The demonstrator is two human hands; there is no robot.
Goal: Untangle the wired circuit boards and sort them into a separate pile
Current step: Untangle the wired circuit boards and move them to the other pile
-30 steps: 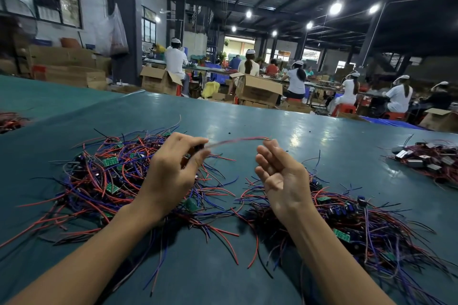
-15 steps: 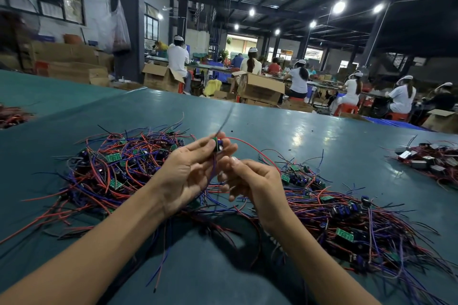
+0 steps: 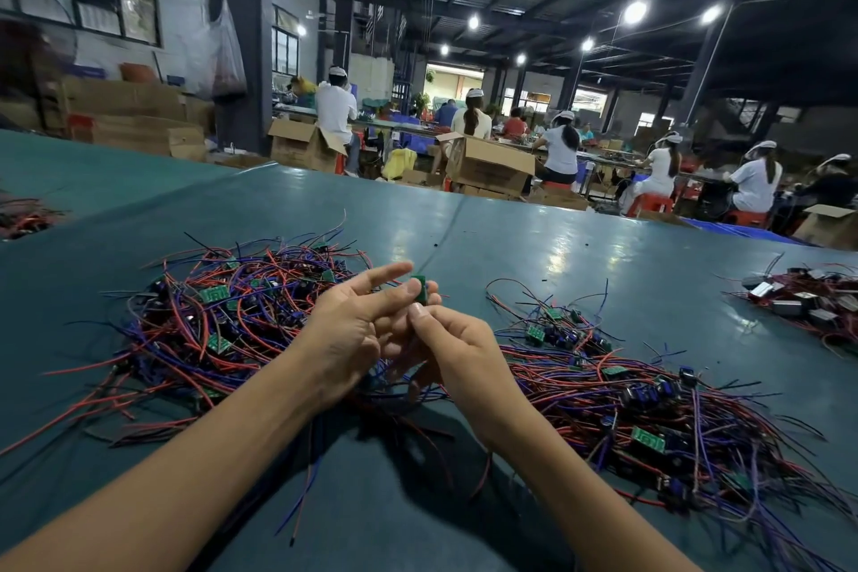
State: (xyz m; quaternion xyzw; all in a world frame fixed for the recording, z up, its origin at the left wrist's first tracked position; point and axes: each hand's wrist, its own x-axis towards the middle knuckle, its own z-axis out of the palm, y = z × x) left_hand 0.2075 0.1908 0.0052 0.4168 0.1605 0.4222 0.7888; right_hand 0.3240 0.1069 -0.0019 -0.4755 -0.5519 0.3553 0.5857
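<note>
So the little green circuit board (image 3: 419,288) is up in the air between both hands, just above the table (image 3: 557,255) and right between the two wire piles. The left hand (image 3: 353,330) pinches it at the fingertips, with the index finger sticking out straight above it. The right hand (image 3: 457,346) comes in from below, fingers curled tight and the thumb tip pushed up against the board's lower edge. Its wires trail down between the palms, but that bit is pretty blurry, so can't tell exactly how they run.

To the left sits the big tangled pile (image 3: 232,325) of red, purple and black leads with green boards poking out. To the right is the second pile (image 3: 650,399), same kind of stuff, spread flatter. Far right there's another bunch (image 3: 808,302) with grey blocky parts in it. Past the table's far edge, open cardboard boxes (image 3: 487,163) and people in white tops sit at benches.
</note>
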